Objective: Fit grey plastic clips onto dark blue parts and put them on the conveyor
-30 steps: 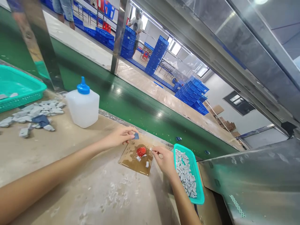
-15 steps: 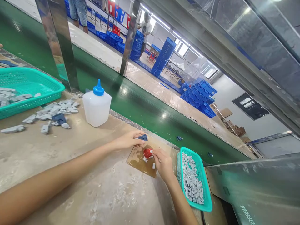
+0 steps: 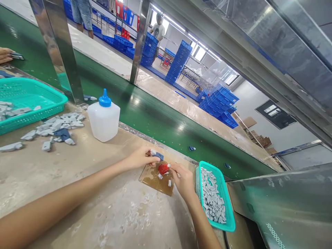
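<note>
My left hand (image 3: 145, 156) grips a dark blue part (image 3: 158, 156) with a light grey piece at its end, above the far edge of a wet brown plate (image 3: 153, 182). My right hand (image 3: 182, 178) pinches a small light grey piece (image 3: 168, 166) at the right side of a round red object (image 3: 163, 168) on that plate. Beside the red object lie loose grey bits, one (image 3: 169, 183) near the plate's right edge. A green basket (image 3: 230, 207) filled with small grey pieces stands right of my right hand.
A white bottle (image 3: 104, 121) with a blue cap stands at the left, near a grey pile (image 3: 63, 121) and another green basket (image 3: 52, 110). Beyond runs a green conveyor (image 3: 145, 119) carrying blue parts. Another person's hand (image 3: 5, 55) holds something at the far left.
The blue part in my left hand has tilted, showing its grey end more. My right hand's piece has shifted slightly up and right. Blue parts on the conveyor moved left; another person's hand came into view.
</note>
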The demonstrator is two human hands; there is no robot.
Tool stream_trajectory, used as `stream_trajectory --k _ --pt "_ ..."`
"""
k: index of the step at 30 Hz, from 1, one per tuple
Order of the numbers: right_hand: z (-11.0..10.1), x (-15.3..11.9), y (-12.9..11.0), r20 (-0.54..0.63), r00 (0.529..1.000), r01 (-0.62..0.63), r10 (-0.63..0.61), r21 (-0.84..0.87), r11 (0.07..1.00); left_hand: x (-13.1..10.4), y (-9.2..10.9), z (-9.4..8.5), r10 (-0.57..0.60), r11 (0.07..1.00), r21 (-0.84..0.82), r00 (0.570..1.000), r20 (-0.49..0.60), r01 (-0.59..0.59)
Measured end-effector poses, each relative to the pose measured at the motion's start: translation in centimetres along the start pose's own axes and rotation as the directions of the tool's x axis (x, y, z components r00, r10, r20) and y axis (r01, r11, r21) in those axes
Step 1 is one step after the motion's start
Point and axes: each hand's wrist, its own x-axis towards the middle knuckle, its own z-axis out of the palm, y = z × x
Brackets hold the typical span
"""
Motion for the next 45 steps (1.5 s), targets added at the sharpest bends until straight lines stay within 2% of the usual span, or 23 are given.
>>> stream_trajectory --k 4,7,9,15,20,27,32,34,36,38,39,40,41,42,43,45 --pt "-0.4 0.3 -0.8 -0.047 0.979 -0.19 0.2 0.167 0.968 -0.1 -0.3 0.2 0.142 0.98 0.141 0.99 -0.023 -0.138" --pt "-0.5 0.7 -1.6 -0.094 0.937 -0.278 0.337 0.385 0.88 -0.3 -0.1 0.6 0.124 0.989 0.073 0.992 0.013 -0.125" --pt "-0.5 0.9 -2.1 -0.079 0.931 -0.279 0.355 0.47 0.837 -0.4 0.0 0.9 0.101 0.995 0.011 0.994 0.042 -0.101" --pt "-0.3 1.2 -2.9 -0.088 0.952 -0.234 0.292 0.402 0.885 -0.7 0.1 1.4 0.058 0.997 -0.059 0.997 0.053 -0.055" --pt "-0.2 1.1 -3.2 -0.084 0.978 -0.157 0.191 0.306 0.939 -0.9 0.0 1.6 0.034 0.99 -0.139 0.998 0.055 -0.026" --pt "-0.7 0.9 -3.9 -0.071 0.993 -0.07 0.095 0.295 0.953 -1.1 0.2 1.9 0.04 0.972 -0.233 0.996 0.074 -0.022" --pt "-0.4 0.6 -4.8 -0.052 0.999 0.006 0.008 0.257 0.966 -1.4 0.6 2.8 -0.013 0.958 -0.287 1.0 -0.004 0.012" --pt "-0.8 0.5 -4.4 -0.053 0.999 0.017 -0.006 0.212 0.977 -1.4 0.8 2.9 -0.04 0.959 -0.282 0.999 -0.016 0.034" --pt "-2.2 0.1 -2.9 -0.138 0.989 -0.036 0.054 0.131 0.991 -1.1 0.9 2.6 -0.054 0.962 -0.269 0.998 -0.018 0.047" --pt "-4.5 -0.8 0.0 -0.263 0.949 -0.177 0.176 0.021 0.984 -0.4 0.8 1.6 -0.053 0.982 -0.188 0.995 -0.087 0.036" --pt "-5.9 -1.5 1.8 -0.296 0.924 -0.267 0.243 -0.041 0.963 0.2 0.6 1.0 -0.031 0.996 -0.083 0.988 -0.151 0.019" --pt "-7.2 -2.4 3.7 -0.287 0.907 -0.354 0.31 -0.116 0.928 0.9 0.5 0.2 0.013 0.997 0.076 0.976 -0.218 0.004" --pt "-8.4 -3.3 5.6 -0.215 0.898 -0.427 0.385 -0.21 0.879 1.7 0.4 -0.6 0.078 0.962 0.273 0.959 -0.273 -0.001" --pt "-9.4 -4.2 7.3 -0.112 0.887 -0.459 0.447 -0.307 0.833 2.6 0.3 -1.4 0.146 0.879 0.476 0.943 -0.3 0.015" --pt "-10.2 -5.1 8.7 -0.071 0.875 -0.473 0.48 -0.345 0.811 3.5 0.2 -2.1 0.196 0.76 0.648 0.934 -0.298 0.047" --pt "-10.8 -6.3 10.6 0.012 0.861 -0.465 0.509 -0.39 0.795 5.5 0.1 -3.3 0.213 0.503 0.856 0.942 -0.258 0.121"
